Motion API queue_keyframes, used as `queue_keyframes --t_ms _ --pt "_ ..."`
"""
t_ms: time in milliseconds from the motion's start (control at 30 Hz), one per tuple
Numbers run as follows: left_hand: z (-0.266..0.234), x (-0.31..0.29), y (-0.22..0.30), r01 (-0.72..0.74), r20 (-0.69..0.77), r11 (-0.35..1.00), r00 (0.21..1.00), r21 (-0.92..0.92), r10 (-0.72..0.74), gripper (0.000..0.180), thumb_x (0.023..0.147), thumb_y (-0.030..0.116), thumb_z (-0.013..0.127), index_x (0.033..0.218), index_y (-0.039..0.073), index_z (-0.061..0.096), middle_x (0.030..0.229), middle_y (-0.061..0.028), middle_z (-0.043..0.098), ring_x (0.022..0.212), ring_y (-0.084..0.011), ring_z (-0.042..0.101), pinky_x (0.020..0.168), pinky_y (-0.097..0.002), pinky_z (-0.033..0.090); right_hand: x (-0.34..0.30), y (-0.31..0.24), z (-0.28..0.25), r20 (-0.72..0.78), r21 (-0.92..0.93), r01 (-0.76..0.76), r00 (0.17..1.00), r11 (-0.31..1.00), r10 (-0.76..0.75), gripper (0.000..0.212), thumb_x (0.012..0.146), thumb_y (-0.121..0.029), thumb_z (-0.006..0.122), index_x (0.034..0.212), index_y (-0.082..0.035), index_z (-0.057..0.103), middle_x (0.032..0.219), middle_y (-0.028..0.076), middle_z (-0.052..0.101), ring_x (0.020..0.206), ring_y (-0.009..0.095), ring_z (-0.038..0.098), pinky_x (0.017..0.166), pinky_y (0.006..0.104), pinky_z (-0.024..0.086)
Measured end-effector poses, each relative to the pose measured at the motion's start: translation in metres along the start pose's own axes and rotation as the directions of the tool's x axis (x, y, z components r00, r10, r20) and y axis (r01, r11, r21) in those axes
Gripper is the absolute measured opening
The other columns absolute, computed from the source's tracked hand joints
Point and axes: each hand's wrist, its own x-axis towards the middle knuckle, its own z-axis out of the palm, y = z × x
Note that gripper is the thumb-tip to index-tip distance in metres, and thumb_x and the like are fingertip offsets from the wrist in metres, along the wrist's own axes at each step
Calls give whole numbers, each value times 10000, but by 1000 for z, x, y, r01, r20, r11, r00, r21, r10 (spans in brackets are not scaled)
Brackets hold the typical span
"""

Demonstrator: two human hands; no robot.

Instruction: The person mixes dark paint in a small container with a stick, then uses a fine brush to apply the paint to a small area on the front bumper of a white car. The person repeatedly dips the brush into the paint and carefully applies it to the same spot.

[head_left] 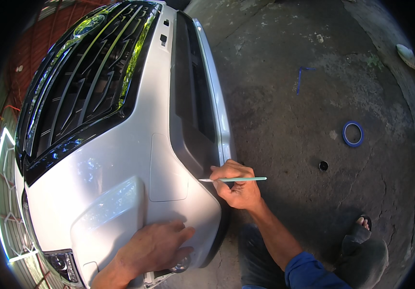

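A slim paintbrush [253,178] with a pale teal handle is pinched in the fingers of my right hand [239,190]. Its tip points left, at the border between the silvery-white car bumper [116,159] and its dark lower trim [183,115]. Whether the bristles touch the surface, I cannot tell. My left hand [152,245] lies over the bumper's near end, holding nothing, with its fingers apart. Beside it a raised, glossy bumper section [108,204] catches the light, and a small round lamp [182,265] is partly covered by the hand.
A blue tape roll [353,134] and a small dark pot [323,165] sit on the concrete floor [275,120] to the right. A blue tape scrap [300,79] lies farther off. The black grille [82,82] fills the upper left. My sandalled foot [363,222] is at lower right.
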Motion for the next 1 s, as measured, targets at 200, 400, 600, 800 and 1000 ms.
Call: queue_keyframes --t_ms 200,400,600,800,1000 --pt "0 0 -1 -8 -14 1000 1000 5 9 320 992 296 702 1191 48 662 1081 -145 682 1048 -371 711 893 -486 587 0 1 -1 1 -2 13 1000 1000 -13 133 764 40 695 880 -5 744 820 124 763 689 246 682 651 369 558" --pt "3 0 -4 -25 -21 999 999 46 26 389 998 343 716 1290 90 673 1207 -156 729 1004 -395 746 875 -480 607 0 0 -1 -4 -3 11 1000 1000 -11 147 769 34 690 899 2 752 806 106 756 673 223 664 692 371 581" --pt "4 0 -5 -23 -21 999 999 38 24 385 999 340 714 1287 89 671 1189 -154 727 1002 -398 743 869 -486 605 0 0 -1 7 -16 6 1000 1000 -6 158 784 18 681 923 18 758 796 93 753 658 191 647 786 379 639" --pt "4 0 -5 -23 -18 999 1000 36 24 380 1000 340 713 1281 88 670 1181 -153 726 999 -400 742 867 -489 604 0 -1 -1 -1 -10 6 1000 1000 -6 149 784 25 686 915 8 756 802 101 756 669 206 659 736 371 607" --pt "3 0 -4 -21 -24 999 999 41 22 372 1002 341 712 1275 91 672 1190 -153 727 1001 -400 743 869 -484 606 0 1 0 -10 9 22 1000 1000 -22 143 771 39 694 893 -10 750 816 114 761 680 230 671 634 362 548"
